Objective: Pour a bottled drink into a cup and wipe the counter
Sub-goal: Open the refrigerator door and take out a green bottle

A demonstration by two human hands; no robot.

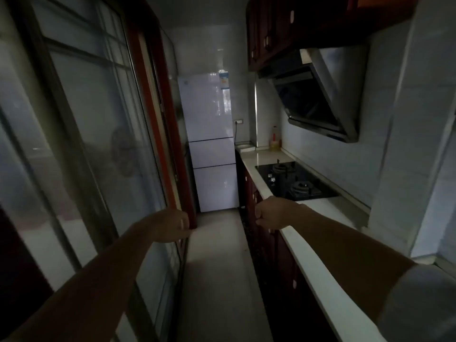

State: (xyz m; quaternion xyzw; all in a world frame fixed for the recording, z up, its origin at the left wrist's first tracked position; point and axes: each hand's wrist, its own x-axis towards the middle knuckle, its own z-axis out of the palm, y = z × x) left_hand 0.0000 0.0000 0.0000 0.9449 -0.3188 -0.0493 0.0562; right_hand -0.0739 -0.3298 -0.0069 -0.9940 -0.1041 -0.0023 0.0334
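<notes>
Both bare arms reach forward into a dim, narrow kitchen. The left hand [172, 224] hangs over the pale floor [217, 280], fingers curled loosely inward with nothing between them; just to the left of those fingers stands the glass sliding door [81, 134] in its dark red frame. The right hand [271, 213] is balled into a fist, fingers folded tight against the palm and empty, hovering over the front edge of the white counter [308, 248], which runs under the right forearm. A grey sleeve [424, 297] covers the upper right arm at the near corner of the view.

Just beyond the right knuckles, set into the counter, lies a black two-burner gas hob [293, 181]. Above and to the right of that fist a slanted range hood [320, 97] hangs from the tiled wall, with dark red wall cabinets [269, 30] over it. Below the counter edge, to the left of the fist, dark cabinet doors [271, 255] run along the aisle.

Well past both hands, in the counter's far corner, stands a bottle [274, 139] with a reddish top and yellowish lower part, possibly the drink, though the light is too poor to be sure. A white three-door refrigerator [209, 144] closes the far end of the aisle, straight ahead between the two hands.
</notes>
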